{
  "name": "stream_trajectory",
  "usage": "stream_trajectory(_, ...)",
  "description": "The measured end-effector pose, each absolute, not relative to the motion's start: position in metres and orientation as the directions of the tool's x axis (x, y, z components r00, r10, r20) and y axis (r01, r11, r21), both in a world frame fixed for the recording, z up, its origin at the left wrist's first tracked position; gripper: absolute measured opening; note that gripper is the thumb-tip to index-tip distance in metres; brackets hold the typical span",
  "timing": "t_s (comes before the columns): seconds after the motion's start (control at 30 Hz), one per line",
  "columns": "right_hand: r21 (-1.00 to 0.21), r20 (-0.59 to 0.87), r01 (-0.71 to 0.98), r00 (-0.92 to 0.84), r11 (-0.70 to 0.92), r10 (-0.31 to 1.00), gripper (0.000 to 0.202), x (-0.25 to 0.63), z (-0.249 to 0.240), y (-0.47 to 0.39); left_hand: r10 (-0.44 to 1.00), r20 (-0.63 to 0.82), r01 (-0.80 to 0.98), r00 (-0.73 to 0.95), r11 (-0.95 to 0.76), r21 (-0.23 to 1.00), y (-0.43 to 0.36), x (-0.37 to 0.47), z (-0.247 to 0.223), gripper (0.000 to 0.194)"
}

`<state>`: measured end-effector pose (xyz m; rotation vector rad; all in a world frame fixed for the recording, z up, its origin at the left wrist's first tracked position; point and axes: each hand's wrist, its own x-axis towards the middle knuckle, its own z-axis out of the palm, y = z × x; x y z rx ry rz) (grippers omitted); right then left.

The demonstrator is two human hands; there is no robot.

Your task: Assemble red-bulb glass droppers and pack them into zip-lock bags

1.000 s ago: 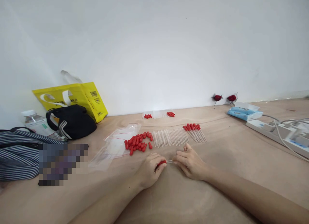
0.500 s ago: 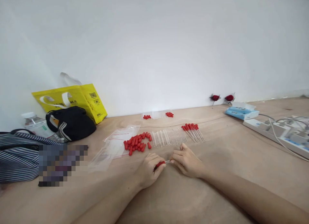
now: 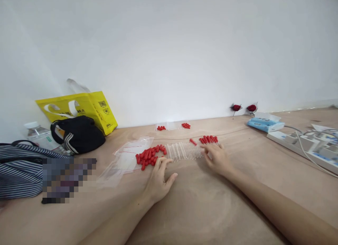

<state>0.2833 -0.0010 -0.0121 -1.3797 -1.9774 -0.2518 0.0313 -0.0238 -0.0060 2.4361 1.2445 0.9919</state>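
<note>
My left hand [image 3: 160, 181] is open, fingers apart, its fingertips at the near edge of a pile of red rubber bulbs [image 3: 148, 155]. My right hand [image 3: 217, 159] pinches a glass dropper, whose red bulb [image 3: 193, 142] points up and left over a row of bare glass tubes [image 3: 182, 151]. Most of that dropper's tube is hard to make out against the row. Just beyond my right fingers lie several droppers with red bulbs [image 3: 208, 139] fitted, side by side; the hand covers their lower ends.
Clear plastic bags [image 3: 129, 155] lie left of the bulbs. Small bags with red bulbs [image 3: 186, 125] rest by the wall. A yellow bag [image 3: 102, 111], black cap [image 3: 81, 134] and striped bag [image 3: 19, 171] stand left. Tissues [image 3: 265, 124] and a power strip [image 3: 298, 146] are right.
My hands have parted. The left let go of the red bulb and moved forward-left to the pile, opening. The right carried the dropper forward and right to the tubes.
</note>
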Motion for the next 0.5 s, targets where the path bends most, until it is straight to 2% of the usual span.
stream_trajectory(0.1,-0.443,0.537,0.892,0.184,0.09,0.823,0.023,0.307,-0.014,0.015,0.792,0.396,0.629,0.464,-0.61,0.482,-0.024,0.031,-0.004,0.017)
stream_trajectory(0.17,-0.495,0.447,0.867,0.307,-0.053,0.84,0.024,0.32,-0.016,0.023,0.795,0.356,0.636,0.491,-0.606,0.478,-0.024,0.032,-0.001,0.012)
stream_trajectory(0.33,-0.49,0.331,0.845,0.41,-0.216,0.85,0.026,0.337,-0.021,0.032,0.806,0.306,0.647,0.506,-0.59,0.483,-0.026,0.033,0.005,0.008)
stream_trajectory(0.5,-0.447,0.311,0.863,0.398,-0.236,0.863,0.026,0.342,-0.027,0.039,0.797,0.313,0.629,0.516,-0.601,0.493,-0.026,0.033,0.005,0.007)
